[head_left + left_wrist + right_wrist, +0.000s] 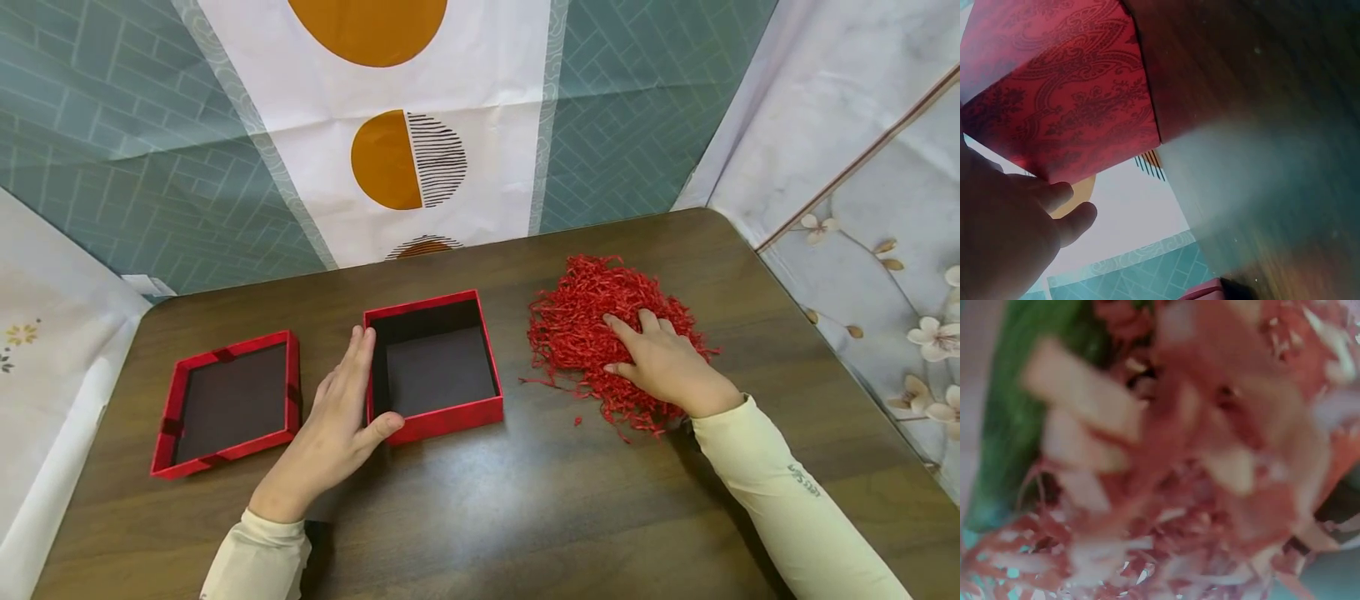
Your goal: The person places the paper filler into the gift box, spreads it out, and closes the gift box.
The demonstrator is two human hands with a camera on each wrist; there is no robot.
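A red open box [453, 417] with a dark inside stands on the table. My left hand [337, 425] is at its left side, fingers straight and together, thumb apart at the front left corner. In the left wrist view the patterned red box wall [1072, 106] rises right beside the fingertips. On the right lies a loose heap of red shredded paper [581, 304]. My right hand [663, 362] rests palm down on its front part, thumb and fingers spread over the strands. Close, blurred paper strands [1185, 500] fill most of the right wrist view.
A shallow red box lid [232, 400], dark inside face up, lies left of my left hand. Stray shreds [543, 382] lie beside the heap. A patterned cloth [495, 167] hangs behind the table's far edge, and a flowered covering [847, 250] stands along the right.
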